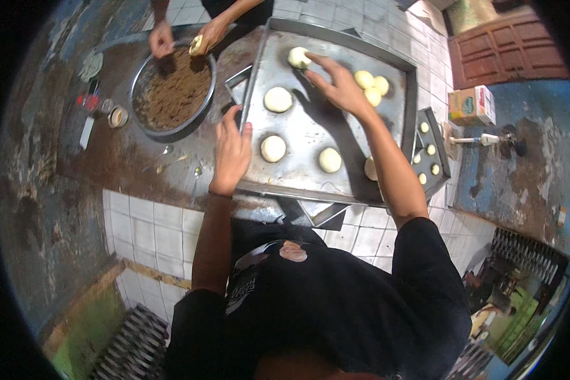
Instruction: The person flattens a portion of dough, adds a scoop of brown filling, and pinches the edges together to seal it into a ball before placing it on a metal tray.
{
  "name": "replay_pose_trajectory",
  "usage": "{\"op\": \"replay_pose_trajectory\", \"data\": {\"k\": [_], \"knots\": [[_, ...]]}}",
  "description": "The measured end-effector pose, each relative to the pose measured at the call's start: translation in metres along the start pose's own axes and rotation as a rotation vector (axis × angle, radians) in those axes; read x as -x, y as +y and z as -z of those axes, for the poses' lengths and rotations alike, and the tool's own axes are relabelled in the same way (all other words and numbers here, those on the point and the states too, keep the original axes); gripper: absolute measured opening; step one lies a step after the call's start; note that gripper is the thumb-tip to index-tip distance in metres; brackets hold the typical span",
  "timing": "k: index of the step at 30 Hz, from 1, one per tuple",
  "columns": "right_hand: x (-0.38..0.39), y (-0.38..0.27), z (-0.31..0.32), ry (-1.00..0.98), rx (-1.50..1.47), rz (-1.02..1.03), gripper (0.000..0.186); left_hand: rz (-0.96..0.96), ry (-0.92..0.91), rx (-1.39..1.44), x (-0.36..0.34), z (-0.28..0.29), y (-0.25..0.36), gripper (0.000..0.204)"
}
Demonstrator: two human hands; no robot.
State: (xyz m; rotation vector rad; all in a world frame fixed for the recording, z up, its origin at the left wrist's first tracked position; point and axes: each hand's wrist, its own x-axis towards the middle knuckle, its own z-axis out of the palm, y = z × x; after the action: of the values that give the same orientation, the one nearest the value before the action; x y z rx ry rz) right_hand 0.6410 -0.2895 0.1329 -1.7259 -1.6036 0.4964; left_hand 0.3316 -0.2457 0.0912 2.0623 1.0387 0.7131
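Note:
A large metal baking tray (310,175) lies before me, with several pale dough balls spaced over it. My left hand (233,152) grips its left rim, the thumb on the inner side and the fingers outside. Over the tray reaches my right hand (342,87), fingers stretched and apart, its index fingertip at a dough ball (299,57) near the far left corner. Two more balls, a middle one (278,99) and a nearer one (273,149), sit along the left side. Three smaller balls (373,97) touch one another right of my right hand. My right forearm partly covers another ball (370,168).
A co-worker's hands (212,35) hold a piece of dough above a metal bowl (213,82) of brown crumbly filling. Beside it are a small jar (118,116) and spoons (197,174). Right of my tray are a smaller dark tray (434,171) with dough pieces and a carton (472,106).

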Motion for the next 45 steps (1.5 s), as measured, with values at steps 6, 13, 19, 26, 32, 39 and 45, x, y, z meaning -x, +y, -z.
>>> {"op": "replay_pose_trajectory", "data": {"k": [6, 13, 19, 26, 32, 39, 45], "knots": [[0.09, 0.042, 0.081, 0.022, 0.611, -0.336, 0.042, -0.051, -0.017, -0.013, -0.004, -0.004, 0.0, 0.044], [0.091, 0.058, 0.069, 0.066, 0.5, -0.388, 0.035, -0.12, 0.001, -0.094, -0.005, -0.002, 0.003, 0.041], [0.092, -0.05, 0.053, -0.193, -0.606, -0.405, 0.032, -0.122, 0.105, 0.022, -0.003, 0.014, 0.026, 0.041], [0.059, -0.194, -0.083, 0.188, -0.506, -0.225, 0.026, 0.158, 0.023, 0.894, -0.022, 0.043, 0.058, 0.056], [-0.007, -0.25, -0.183, 0.542, -0.591, -0.221, 0.02, 0.07, 0.329, 0.825, -0.033, 0.106, 0.011, 0.054], [-0.073, -0.297, -0.204, -0.179, -0.817, -0.311, 0.024, 0.248, 0.316, 1.423, -0.033, 0.196, -0.09, 0.024], [-0.158, -0.28, -0.276, -0.232, 0.005, -0.261, 0.048, 0.102, -0.008, 0.73, 0.027, 0.216, -0.181, 0.072]]}}
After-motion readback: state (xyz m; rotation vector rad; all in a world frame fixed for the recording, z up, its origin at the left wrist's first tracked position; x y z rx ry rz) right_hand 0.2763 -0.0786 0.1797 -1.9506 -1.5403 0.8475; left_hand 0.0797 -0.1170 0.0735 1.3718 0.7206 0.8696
